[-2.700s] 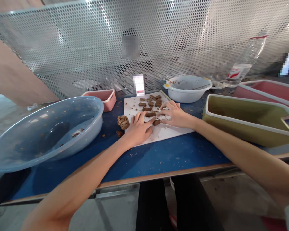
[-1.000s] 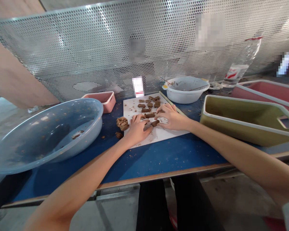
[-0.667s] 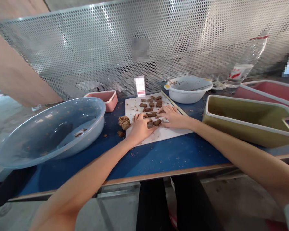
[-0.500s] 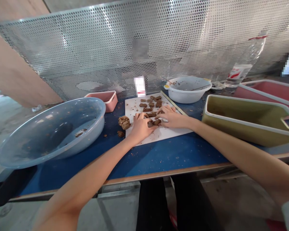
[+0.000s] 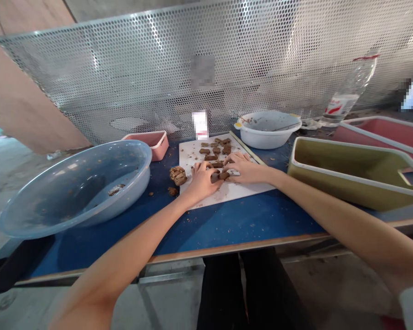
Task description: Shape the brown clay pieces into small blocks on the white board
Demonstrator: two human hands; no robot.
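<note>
A white board [image 5: 234, 192] lies on the blue table [image 5: 227, 224], with several small brown clay-like pieces [image 5: 213, 149] on its far half. My left hand [image 5: 201, 181] and my right hand [image 5: 246, 167] meet over the middle of the board. Both have curled fingers pinching a small brown piece [image 5: 220, 175] between them. A rough brown lump [image 5: 177, 174] sits just left of the board, close to my left hand, with a smaller crumb [image 5: 172, 190] in front of it.
A big pale blue basin [image 5: 72, 188] fills the left of the table. A small pink tray [image 5: 151, 140], a white bowl [image 5: 266, 128] and a plastic bottle [image 5: 347, 91] stand along the perforated metal screen [image 5: 158, 68]. An olive bin [image 5: 351, 172] and a pink bin [image 5: 385, 130] are on the right.
My fingers have drawn together from lying flatter on the board to pinching one brown piece between both hands. The view has shifted slightly; the other things have stayed put.
</note>
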